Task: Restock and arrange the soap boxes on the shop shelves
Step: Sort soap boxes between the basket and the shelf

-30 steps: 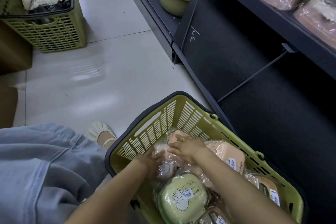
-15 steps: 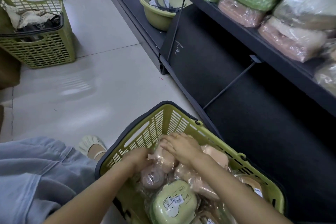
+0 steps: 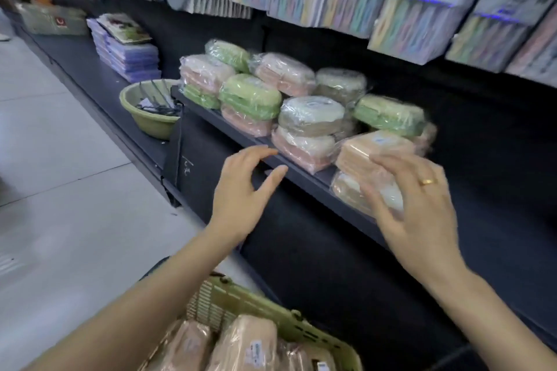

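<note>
1. Shop shelves (image 3: 304,173) of dark colour run along the right side, and the pale tiled floor (image 3: 60,190) lies on the left.
2. On the middle shelf stand wrapped soap boxes (image 3: 250,96) in green, pink and grey-white, stacked two high, in two loose rows.
3. At the near end of this row is a stack of two boxes: an orange soap box (image 3: 370,147) lies on top of a pale one.
4. The right hand (image 3: 413,205) is in front of this stack, its fingers (image 3: 388,166) spread and slightly bent; they seem to touch the wrapping, but the blur does not let me tell if they grip it. A gold ring (image 3: 428,181) is on one finger.
5. The left hand (image 3: 241,187) hangs in the air just before the shelf edge, fingers spread and relaxed, holding nothing.
6. Below, at the bottom edge, a green basket (image 3: 241,295) holds more wrapped boxes (image 3: 244,343), beige and pink.
7. Further left on the lowest shelf sit a green bowl (image 3: 147,122) with dark utensils in it and a pile of purple packs (image 3: 129,57).
8. Above, packs with pastel stripes (image 3: 346,0) hang in a row.
</note>
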